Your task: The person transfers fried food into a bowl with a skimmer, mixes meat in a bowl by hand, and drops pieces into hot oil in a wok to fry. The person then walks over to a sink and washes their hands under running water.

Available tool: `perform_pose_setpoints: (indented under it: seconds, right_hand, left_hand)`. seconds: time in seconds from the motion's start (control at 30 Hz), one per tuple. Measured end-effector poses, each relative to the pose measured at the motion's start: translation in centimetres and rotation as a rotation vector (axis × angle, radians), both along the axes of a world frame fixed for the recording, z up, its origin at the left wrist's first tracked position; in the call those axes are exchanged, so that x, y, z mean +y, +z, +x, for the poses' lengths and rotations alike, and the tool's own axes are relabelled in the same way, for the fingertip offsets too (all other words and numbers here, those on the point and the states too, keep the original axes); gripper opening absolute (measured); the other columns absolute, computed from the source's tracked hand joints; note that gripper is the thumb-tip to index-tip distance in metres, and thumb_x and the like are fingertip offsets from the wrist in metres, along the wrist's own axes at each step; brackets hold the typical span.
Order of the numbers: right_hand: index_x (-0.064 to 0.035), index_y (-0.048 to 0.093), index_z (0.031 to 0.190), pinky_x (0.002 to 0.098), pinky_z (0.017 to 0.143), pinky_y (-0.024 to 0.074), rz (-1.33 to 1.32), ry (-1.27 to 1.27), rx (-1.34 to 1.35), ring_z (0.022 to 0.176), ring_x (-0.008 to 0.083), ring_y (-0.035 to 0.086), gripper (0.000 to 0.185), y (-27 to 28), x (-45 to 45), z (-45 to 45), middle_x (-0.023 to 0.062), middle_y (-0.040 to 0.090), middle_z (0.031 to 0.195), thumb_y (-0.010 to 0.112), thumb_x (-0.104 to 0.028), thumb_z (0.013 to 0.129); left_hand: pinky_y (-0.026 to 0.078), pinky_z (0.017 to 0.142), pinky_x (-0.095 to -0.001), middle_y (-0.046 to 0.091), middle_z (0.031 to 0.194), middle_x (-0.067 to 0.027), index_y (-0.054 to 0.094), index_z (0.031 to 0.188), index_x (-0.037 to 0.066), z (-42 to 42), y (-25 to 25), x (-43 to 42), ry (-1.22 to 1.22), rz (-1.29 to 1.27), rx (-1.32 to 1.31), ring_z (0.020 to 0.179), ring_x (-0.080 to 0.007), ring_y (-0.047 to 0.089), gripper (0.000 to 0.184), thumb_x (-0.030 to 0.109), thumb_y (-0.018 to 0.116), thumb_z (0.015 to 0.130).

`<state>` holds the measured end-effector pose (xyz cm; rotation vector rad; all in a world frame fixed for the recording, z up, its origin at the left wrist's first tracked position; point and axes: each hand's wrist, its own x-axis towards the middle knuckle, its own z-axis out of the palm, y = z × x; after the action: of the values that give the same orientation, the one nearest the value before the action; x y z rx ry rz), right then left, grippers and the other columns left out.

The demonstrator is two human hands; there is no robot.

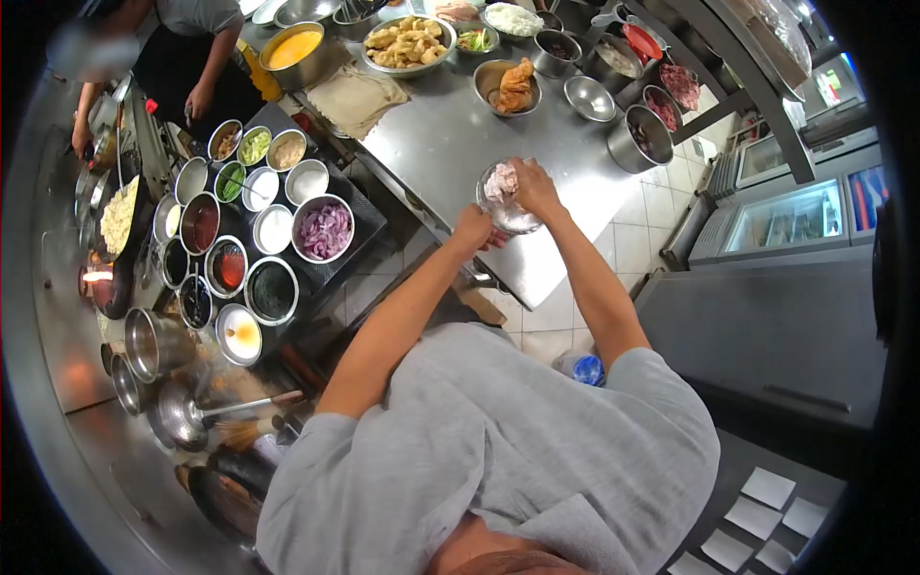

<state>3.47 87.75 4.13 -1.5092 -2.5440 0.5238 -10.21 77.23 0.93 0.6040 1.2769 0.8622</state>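
Close to the front edge of the steel table sits a small metal bowl [518, 222] of pale pink raw meat [499, 183]. My left hand [474, 231] grips the near left side of its rim, thumb and fingers closed. From the right, my right hand [537, 188] reaches into the bowl, its fingers curled onto the meat and partly hidden by the back of the hand. Beyond the bowl stands a larger metal bowl [487, 87] with an orange-brown fried piece [516, 86], next to a small steel bowl [589, 99].
Left of me, a rack holds several sauce and ingredient tins, including sliced purple onion [324, 232]. Another person's hand [199, 100] is near a wok [120, 218] at upper left. A metal shelf post [791, 144] rises at right, before a fridge [786, 222].
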Motion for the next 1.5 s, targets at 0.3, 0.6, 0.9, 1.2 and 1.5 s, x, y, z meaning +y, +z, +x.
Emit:
perform_pose_setpoints:
  seconds: [0.3, 0.6, 0.9, 1.2, 1.5]
  right_hand:
    - [-0.0219, 0.037, 0.142, 0.0585, 0.103, 0.0342, -0.279, -0.191, -0.104, 0.131, 0.0458, 0.036, 0.075, 2.8, -2.1, -0.6, 0.0258, 0.038, 0.141, 0.069, -0.029, 0.074]
    - [-0.0125, 0.051, 0.128, 0.0515, 0.088, 0.0469, 0.061, -0.302, -0.024, 0.108, 0.0491, 0.055, 0.057, -1.5, -3.6, -2.9, 0.032, 0.049, 0.124, 0.069, -0.033, 0.078]
    - [-0.0073, 0.06, 0.114, 0.0431, 0.087, 0.0489, -0.14, -0.143, 0.139, 0.101, 0.038, 0.061, 0.045, -3.7, 1.6, 0.2, 0.0209, 0.065, 0.106, 0.069, -0.018, 0.072]
    - [-0.0016, 0.057, 0.118, 0.0301, 0.073, 0.0563, -0.91, -0.222, 0.87, 0.09, 0.019, 0.066, 0.039, 0.4, 1.7, 2.2, 0.0103, 0.066, 0.107, 0.054, 0.006, 0.079]
    - [-0.0026, 0.053, 0.123, 0.0403, 0.083, 0.0563, -1.217, -0.363, 1.435, 0.098, 0.0262, 0.065, 0.034, 0.3, -0.2, 4.8, 0.0131, 0.061, 0.116, 0.044, -0.014, 0.093]
  left_hand:
    - [0.038, 0.037, -0.0278, 0.068, 0.076, -0.0166, 0.045, 0.104, -0.001, 0.1, 0.5, 0.0, 0.012, 0.014, 0.008, 0.053, -0.0199, 0.065, 0.021, 0.012, 0.034, 0.092]
    - [0.04, 0.037, -0.0299, 0.068, 0.072, -0.0164, 0.05, 0.102, -0.002, -0.1, 0.4, 0.2, -0.036, 0.031, -0.041, 0.052, -0.0205, 0.065, 0.024, 0.014, 0.035, 0.093]
    - [0.037, 0.037, -0.0278, 0.069, 0.077, -0.0162, 0.048, 0.107, 0.0, -0.2, -0.2, 0.4, -0.095, -0.016, -0.085, 0.054, -0.0194, 0.065, 0.025, 0.013, 0.035, 0.09]
    - [0.037, 0.037, -0.0284, 0.068, 0.078, -0.016, 0.043, 0.113, -0.001, -0.4, -0.4, 0.2, -0.035, -0.043, -0.049, 0.052, -0.0186, 0.063, 0.025, 0.014, 0.041, 0.092]
    - [0.049, 0.075, -0.0389, 0.062, 0.102, -0.0161, 0.052, 0.105, -0.003, 0.0, 1.3, 0.6, 0.363, 0.594, 0.858, 0.093, -0.0283, 0.061, 0.026, 0.021, 0.052, 0.094]
